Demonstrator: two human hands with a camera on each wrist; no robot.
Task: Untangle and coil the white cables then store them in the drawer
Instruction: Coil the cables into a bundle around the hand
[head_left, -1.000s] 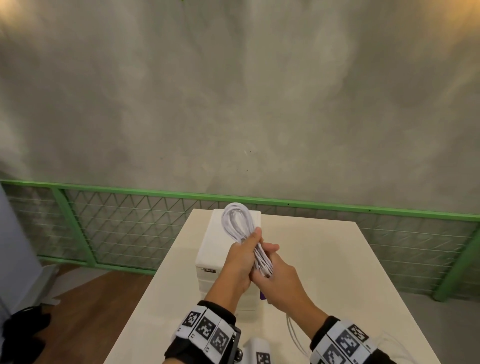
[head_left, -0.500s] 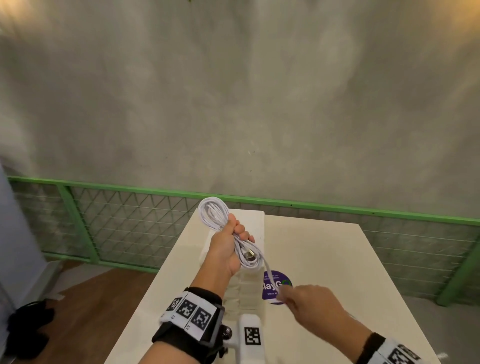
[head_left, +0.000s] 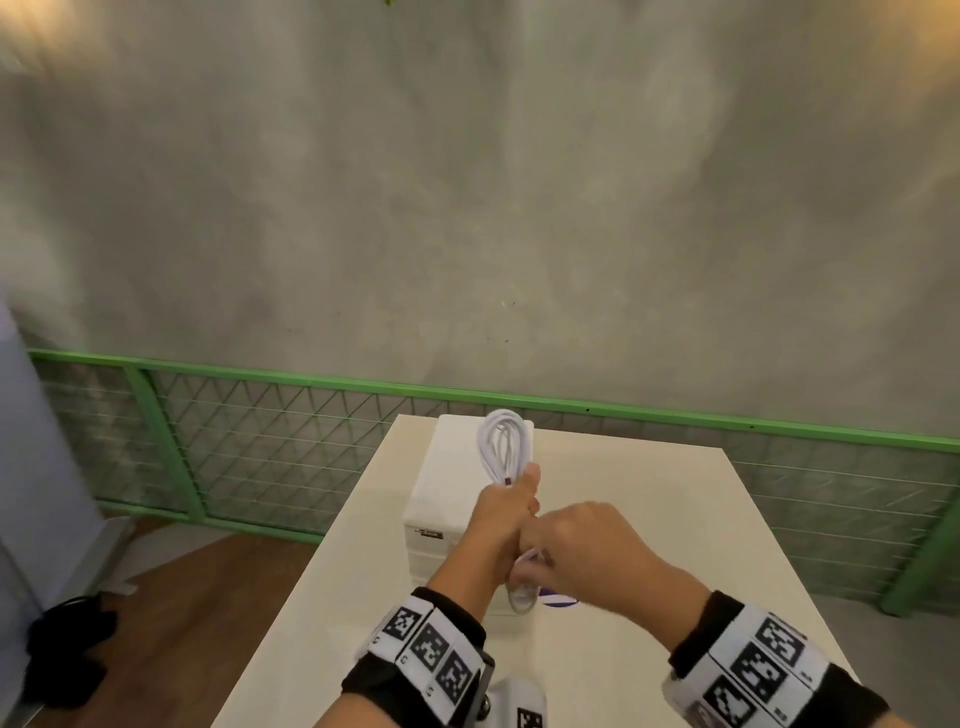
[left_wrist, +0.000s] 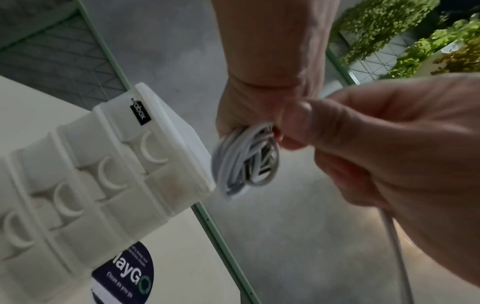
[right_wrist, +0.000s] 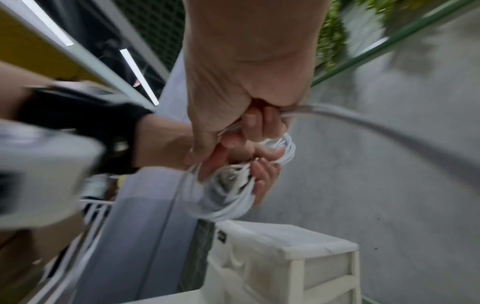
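My left hand (head_left: 506, 512) grips a bundle of coiled white cable (head_left: 504, 449) in its fist above the white drawer unit (head_left: 452, 488). The loops stand up out of the fist. The left wrist view shows the coil (left_wrist: 244, 160) hanging under the left hand (left_wrist: 259, 96), next to the drawer unit (left_wrist: 103, 164). My right hand (head_left: 576, 545) is pressed against the left one and pinches the cable's loose strand (left_wrist: 397, 246). In the right wrist view the right hand (right_wrist: 246, 86) holds that strand (right_wrist: 363, 117) just above the coil (right_wrist: 233, 197). The unit's drawers look closed.
The drawer unit stands on a cream table (head_left: 649, 519) with a purple round sticker (left_wrist: 124, 273) beside its base. A green mesh fence (head_left: 260, 441) and a grey wall run behind the table. Wooden floor and a black object (head_left: 67, 644) lie to the left.
My right hand, stretched out low to the right half a second ago, has come back against the left fist with the loose strand. The left hand and coil shifted right over the drawer unit.
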